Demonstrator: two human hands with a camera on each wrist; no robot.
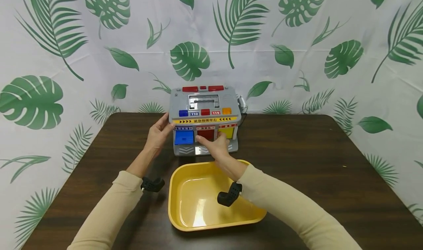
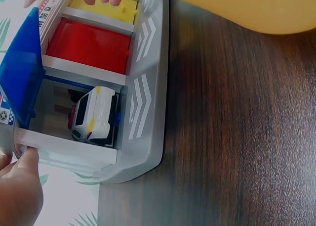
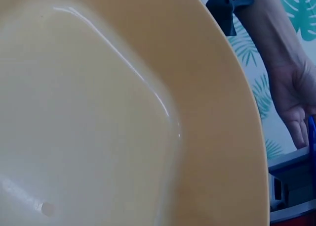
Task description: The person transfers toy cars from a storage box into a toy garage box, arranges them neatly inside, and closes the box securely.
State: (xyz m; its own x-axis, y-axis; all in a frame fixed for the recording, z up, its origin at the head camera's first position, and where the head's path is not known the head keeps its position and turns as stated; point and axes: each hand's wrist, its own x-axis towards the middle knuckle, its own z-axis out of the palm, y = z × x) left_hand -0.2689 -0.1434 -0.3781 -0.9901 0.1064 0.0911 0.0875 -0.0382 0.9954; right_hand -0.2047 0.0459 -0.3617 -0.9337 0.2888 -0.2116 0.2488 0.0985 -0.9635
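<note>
A grey toy rescue station (image 1: 180,97) stands at the back of the table, its three bays facing me. My left hand (image 1: 156,134) grips its left side, thumb at the front corner and fingers along the side. In the left wrist view the blue door (image 2: 22,70) is swung up, and a white toy police car (image 2: 94,114) sits inside that bay. The red door (image 2: 89,45) beside it is down. My right hand (image 1: 218,148) is in front of the red and yellow doors, holding nothing, fingertips close to the yellow door (image 2: 111,11).
A yellow plastic tray (image 1: 191,228) lies in front of the station, under my right forearm. A small white piece (image 1: 242,103) is at the station's right side. The dark wooden table (image 1: 297,162) ends at a leaf-print cloth (image 1: 138,77) behind.
</note>
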